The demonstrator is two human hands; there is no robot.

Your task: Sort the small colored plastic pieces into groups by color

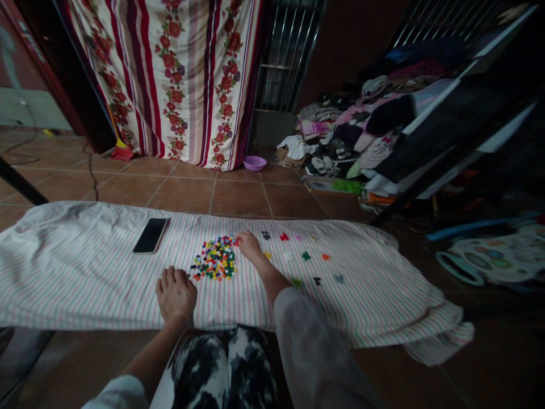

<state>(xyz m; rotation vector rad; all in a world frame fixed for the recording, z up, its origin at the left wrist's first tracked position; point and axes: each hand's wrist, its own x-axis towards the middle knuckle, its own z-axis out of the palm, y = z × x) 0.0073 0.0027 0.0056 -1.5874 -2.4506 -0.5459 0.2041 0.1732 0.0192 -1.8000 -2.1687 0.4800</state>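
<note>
A pile of small, many-coloured pieces (214,260) lies on a striped cloth (106,284). My right hand (250,245) reaches to the pile's upper right edge, its fingers pinched on a small red piece (237,242). Palm down on the cloth, my left hand (175,294) rests at the pile's lower left with its fingers stretched out. To the right, small groups sorted by colour sit apart: red (284,236), dark green (306,256), orange (326,257), black (317,280), grey-blue (339,278) and several others. My right forearm partly covers the yellow group (267,255).
A dark-screened phone (151,236) lies left of the pile. Beyond the cloth-covered surface are a tiled floor (191,190), a purple basin (254,163), a hanging flowered curtain (170,79) and a heap of clothes (353,125). A dark pole (21,182) slants at the left.
</note>
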